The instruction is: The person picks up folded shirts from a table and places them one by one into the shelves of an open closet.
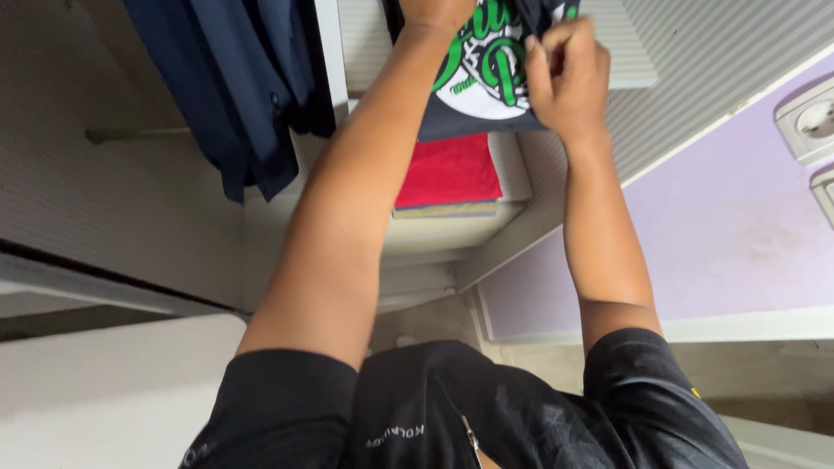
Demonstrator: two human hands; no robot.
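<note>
Black short-sleeved top (452,417) at the bottom of my view, both arms stretched up into a white wardrobe (130,200).

My right hand (569,74) is clenched on the edge of a folded dark T-shirt with a green and white print (482,82), pinching the cloth. My left hand (439,10) is cut off by the frame's top edge — I cannot tell its grip. The shirt sits over a shelf, above a folded red cloth (447,169); dark navy garments (252,87) hang to the left.
</note>
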